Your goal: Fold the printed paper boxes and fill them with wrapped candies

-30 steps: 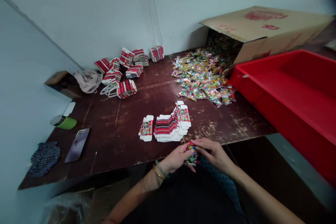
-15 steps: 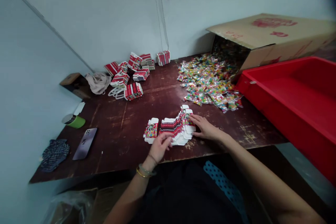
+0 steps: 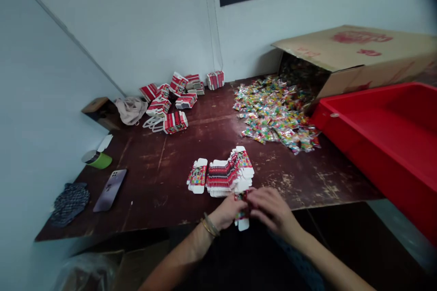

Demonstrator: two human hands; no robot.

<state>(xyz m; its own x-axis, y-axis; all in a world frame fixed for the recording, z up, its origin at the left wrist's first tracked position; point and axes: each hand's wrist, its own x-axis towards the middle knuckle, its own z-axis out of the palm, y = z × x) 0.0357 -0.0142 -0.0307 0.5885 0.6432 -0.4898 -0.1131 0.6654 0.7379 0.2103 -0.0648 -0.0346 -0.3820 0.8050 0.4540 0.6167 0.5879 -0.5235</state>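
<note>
A small red-and-white printed carton [image 3: 242, 224] is between my two hands at the table's front edge. My left hand [image 3: 228, 212] grips its left side. On its right side, the fingers of my right hand [image 3: 272, 209] are closed against it, slightly blurred. Just beyond my hands, a fanned row of flat cartons [image 3: 223, 177] lies on the table, its right end rising in a slant. Left of that row sits a small pile of the same cartons [image 3: 197, 176], printed face up.
Wrapped candies [image 3: 269, 113] spill from a cardboard box [image 3: 351, 50] beside a red tray [image 3: 368, 141]. Bundled cartons [image 3: 175, 122] lie at the back left of the dark table [image 3: 143, 195]. A phone [image 3: 109, 190], green cup [image 3: 100, 160] and dark cloth [image 3: 70, 203] are at left.
Both hands have moved from the fanned row toward the front edge. A carton is now held between them; my right hand was touching the row's right end before.
</note>
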